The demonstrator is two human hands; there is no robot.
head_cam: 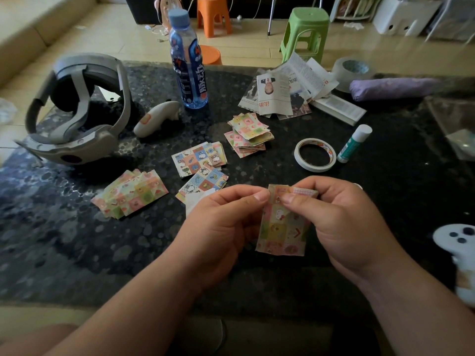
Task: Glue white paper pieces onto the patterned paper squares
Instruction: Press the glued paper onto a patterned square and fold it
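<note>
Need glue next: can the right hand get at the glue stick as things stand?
Probably yes: the glue stick lies uncovered beyond the right hand, nothing between, though that hand pinches the patterned paper.

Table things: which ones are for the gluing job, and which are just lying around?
For the job: patterned square pinched by left hand and right hand, patterned piles, white paper piece, glue stick.
Just lying about: headset, water bottle, controller, newspaper cuttings, clear tape roll, purple umbrella.

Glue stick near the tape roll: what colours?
The glue stick has a green body and white cap; head view.
</note>
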